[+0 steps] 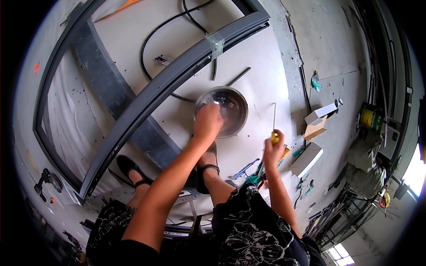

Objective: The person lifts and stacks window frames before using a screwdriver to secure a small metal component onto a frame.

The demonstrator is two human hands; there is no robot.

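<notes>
One view is supplied, the head camera, looking down at the floor and at the person's own legs.

Left hand (207, 122): it reaches into the near rim of a round metal bowl (233, 104) that sits on a white sheet (266, 75) on the floor. The fingers are bunched and curled downward over the bowl's edge. Whether they pinch anything cannot be told, since the back of the hand hides the fingertips. Small dark parts lie inside the bowl; their kind is too small to make out.

Right hand (273, 150): it is closed in a fist around the yellow handle of a screwdriver (274, 126). The thin metal shaft points up and away from the person. The hand is held just to the right of the bowl, apart from it.

Surroundings: a dark grey metal frame (155, 91) lies across the sheet, its long bar passing just beside the bowl on the left. A strip of clear tape (216, 43) wraps that bar. A black cable (146, 48) loops behind the bar. A cluster of blue and green tools (255, 175) lies on the floor below the right hand. A white box (306, 159) and an open cardboard box (318, 119) lie to the right, well apart from the bowl. Both feet in black sandals (128, 167) rest near the frame.
</notes>
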